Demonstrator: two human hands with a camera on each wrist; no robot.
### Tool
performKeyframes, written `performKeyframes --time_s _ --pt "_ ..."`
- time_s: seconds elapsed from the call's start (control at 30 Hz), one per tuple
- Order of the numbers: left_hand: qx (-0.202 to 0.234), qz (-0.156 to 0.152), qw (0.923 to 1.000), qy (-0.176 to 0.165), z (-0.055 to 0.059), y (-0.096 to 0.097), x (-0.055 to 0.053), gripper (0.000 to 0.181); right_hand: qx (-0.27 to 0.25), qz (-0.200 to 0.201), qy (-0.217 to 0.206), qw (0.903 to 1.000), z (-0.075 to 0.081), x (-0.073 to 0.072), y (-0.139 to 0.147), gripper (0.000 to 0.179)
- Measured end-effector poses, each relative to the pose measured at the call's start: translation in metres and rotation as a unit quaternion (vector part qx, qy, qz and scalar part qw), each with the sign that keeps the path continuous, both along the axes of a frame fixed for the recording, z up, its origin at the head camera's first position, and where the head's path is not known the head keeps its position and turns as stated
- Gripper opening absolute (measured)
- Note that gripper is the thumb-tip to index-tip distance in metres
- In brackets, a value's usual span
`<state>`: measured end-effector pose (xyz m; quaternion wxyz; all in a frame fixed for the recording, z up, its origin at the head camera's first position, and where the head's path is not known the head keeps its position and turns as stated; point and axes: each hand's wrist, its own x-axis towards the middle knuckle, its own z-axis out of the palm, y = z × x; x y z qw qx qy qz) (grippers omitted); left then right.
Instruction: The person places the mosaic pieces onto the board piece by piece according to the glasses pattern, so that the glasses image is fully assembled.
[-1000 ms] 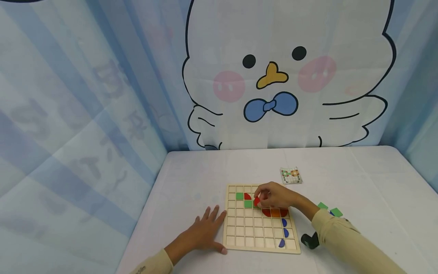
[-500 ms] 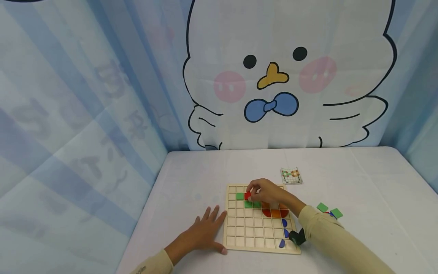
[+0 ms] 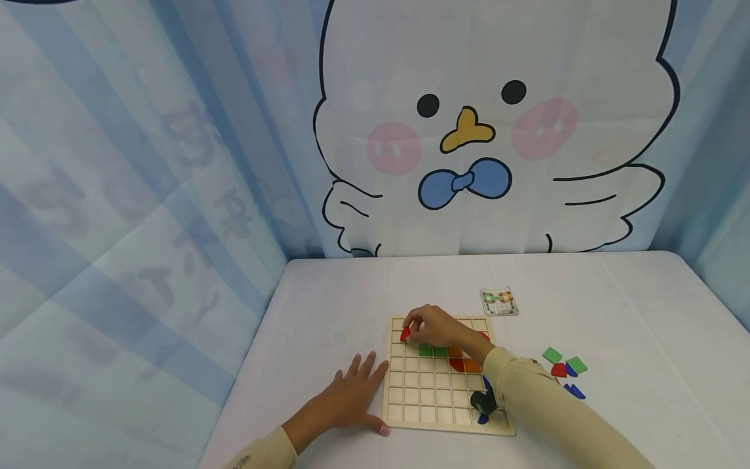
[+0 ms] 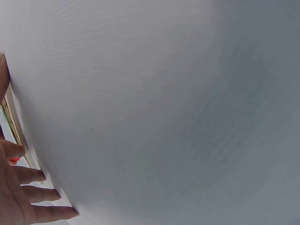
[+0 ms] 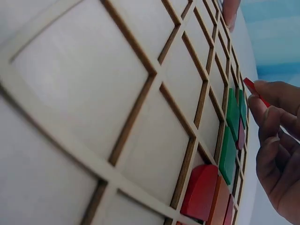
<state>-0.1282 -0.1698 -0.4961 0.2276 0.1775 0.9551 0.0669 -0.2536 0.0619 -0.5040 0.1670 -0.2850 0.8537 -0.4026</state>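
Between thumb and fingers, my right hand (image 3: 432,326) pinches a red quarter-circle piece (image 3: 405,334) over the upper left squares of a wooden grid board (image 3: 445,429). In the right wrist view that red piece (image 5: 251,85) tilts above the board. My left hand (image 3: 351,394) lies with fingers spread at the board's left side, its thumb by the near left corner. Green squares (image 3: 432,351), a rounded red piece (image 3: 456,365) and orange squares (image 3: 471,366) lie in the grid. My right hand and forearm hide part of the upper rows. Blue rounded pieces (image 3: 483,419) sit along the right side.
Behind the board lies a small pattern card (image 3: 499,301). Loose green (image 3: 552,355), red (image 3: 559,370) and blue (image 3: 575,392) pieces lie right of the board, beside my right sleeve (image 3: 551,404). A printed curtain (image 3: 457,228) hangs behind the table.
My right hand has moved left across the board with the red piece, toward the upper left squares. More loose pieces show at the right. The left hand has stayed put.
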Motion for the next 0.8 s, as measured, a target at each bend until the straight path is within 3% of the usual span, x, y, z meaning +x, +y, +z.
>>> performKeyframes --time_s 0.53,0.8 --pt "-0.002 0.001 1.0000 0.000 -0.002 -0.001 -0.001 0.118 0.083 -0.030 0.057 0.9945 -0.001 -0.003 -0.021 0.018" --pt "0.003 -0.004 1.0000 0.003 -0.005 -0.002 -0.002 0.118 0.107 -0.030 0.053 0.9924 0.000 -0.006 -0.023 0.017"
